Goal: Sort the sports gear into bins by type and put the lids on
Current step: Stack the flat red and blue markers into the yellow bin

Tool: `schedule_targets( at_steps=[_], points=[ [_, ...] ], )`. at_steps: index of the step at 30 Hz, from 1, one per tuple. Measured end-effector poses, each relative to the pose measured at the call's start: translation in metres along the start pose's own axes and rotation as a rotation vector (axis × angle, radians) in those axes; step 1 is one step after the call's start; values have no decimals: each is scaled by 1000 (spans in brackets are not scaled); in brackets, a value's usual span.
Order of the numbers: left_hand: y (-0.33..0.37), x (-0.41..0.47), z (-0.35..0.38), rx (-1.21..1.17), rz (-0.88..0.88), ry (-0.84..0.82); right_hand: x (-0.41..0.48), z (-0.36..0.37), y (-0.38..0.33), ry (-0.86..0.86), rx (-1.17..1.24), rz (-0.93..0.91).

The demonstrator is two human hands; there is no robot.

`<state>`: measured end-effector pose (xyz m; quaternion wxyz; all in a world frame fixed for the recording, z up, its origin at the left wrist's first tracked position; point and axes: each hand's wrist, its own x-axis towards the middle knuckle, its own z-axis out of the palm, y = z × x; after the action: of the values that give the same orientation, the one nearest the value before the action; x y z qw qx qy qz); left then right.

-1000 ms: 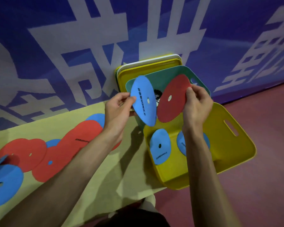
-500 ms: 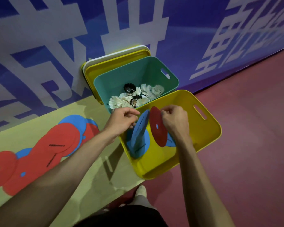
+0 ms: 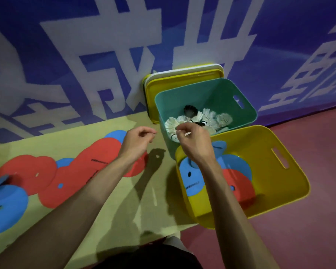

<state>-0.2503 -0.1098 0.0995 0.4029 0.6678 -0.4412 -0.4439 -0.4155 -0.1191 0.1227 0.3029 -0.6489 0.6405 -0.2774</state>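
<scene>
the left fingertips (image 3: 152, 133) curl loosely toward the thumb and seem to hold nothing. the left hand (image 3: 138, 141) hovers over the right end of the loose discs (image 3: 103, 150), red and blue, which overlap in a row running left along the mat (image 3: 144, 200).

the right fingertips (image 3: 179, 131) are bunched together with a pale sliver showing at them. i cannot tell whether that is something pinched or only a nail. the right hand (image 3: 195, 144) hangs above the seam where the teal bin (image 3: 202, 94) meets the yellow bin (image 3: 260, 152).

below the right wrist, blue discs (image 3: 192, 177) and a red disc (image 3: 239, 183) lie overlapped on the yellow bin's floor. shuttlecocks (image 3: 208, 118) cover the teal bin's bottom. the lids (image 3: 182, 80) lean on the wall (image 3: 66, 55) just behind the teal bin.

the loose discs look thin, light and bendy, and they lie flat, so a fingertip probably has to lift an exposed rim before a pinch can close on it. an overlapped edge is the easiest place to start. the lids look stiff and likely want a hand at each opposite edge.
</scene>
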Motion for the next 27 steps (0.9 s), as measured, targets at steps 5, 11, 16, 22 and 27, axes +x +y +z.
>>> schedule_targets(
  at_steps=[5,11,16,22,27],
  points=[
    [-34,7,-70,32,-80,167,15,60,-39,-189,-11,-89],
    [-92,17,-127,33,-215,255,39,136,-37,-438,-38,-13],
    [-136,35,-136,42,-334,225,75,170,-25,-515,-164,125],
    [-176,68,-145,65,-476,253,97,219,-19,-565,-171,181],
    [-200,87,-152,151,-549,311,95,252,-9,-620,-225,277]
  ],
)
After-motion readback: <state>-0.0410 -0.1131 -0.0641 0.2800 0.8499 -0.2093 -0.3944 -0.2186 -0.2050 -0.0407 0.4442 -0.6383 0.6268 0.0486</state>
